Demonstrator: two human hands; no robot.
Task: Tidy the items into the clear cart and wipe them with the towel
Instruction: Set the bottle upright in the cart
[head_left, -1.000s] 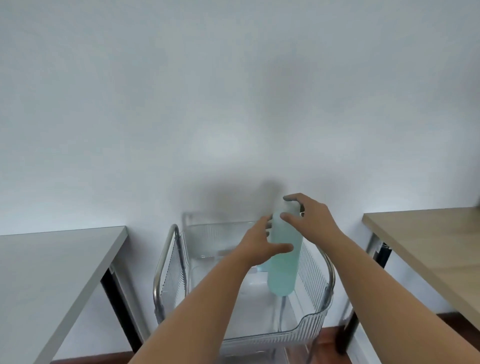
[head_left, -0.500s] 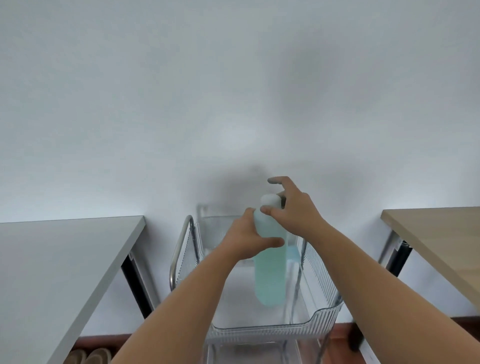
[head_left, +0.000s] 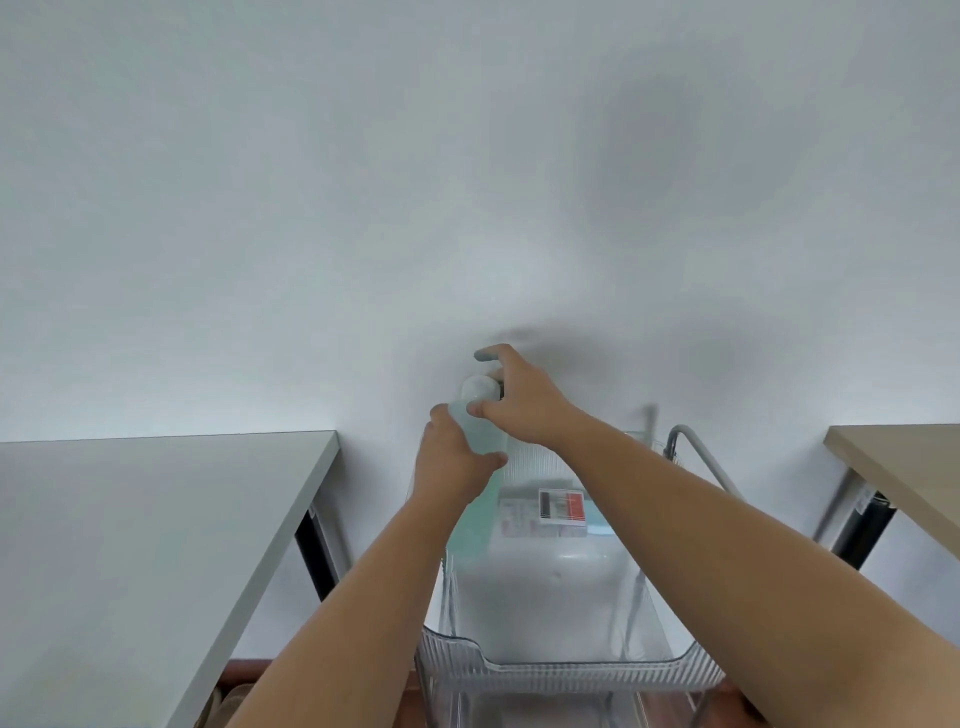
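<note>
A tall pale blue-green bottle (head_left: 480, 431) with a white cap stands upright over the left side of the clear cart (head_left: 561, 667). My left hand (head_left: 452, 462) wraps around the bottle's middle. My right hand (head_left: 524, 400) rests its fingertips on the bottle's neck just below the cap, with the index finger raised. Inside the cart's top tray a flat clear package with a red and black label (head_left: 558, 512) lies near the back. No towel is in view.
A grey table (head_left: 130, 525) stands to the left of the cart and a wooden table (head_left: 904, 467) to the right. The cart's metal handle (head_left: 701, 457) rises at its back right. A white wall is right behind. Shoes (head_left: 228, 706) show on the floor under the grey table.
The view has shifted so the cart now sits further right and lower. Both hands still hold the bottle, which has moved to the cart's left side; the labelled package is now visible.
</note>
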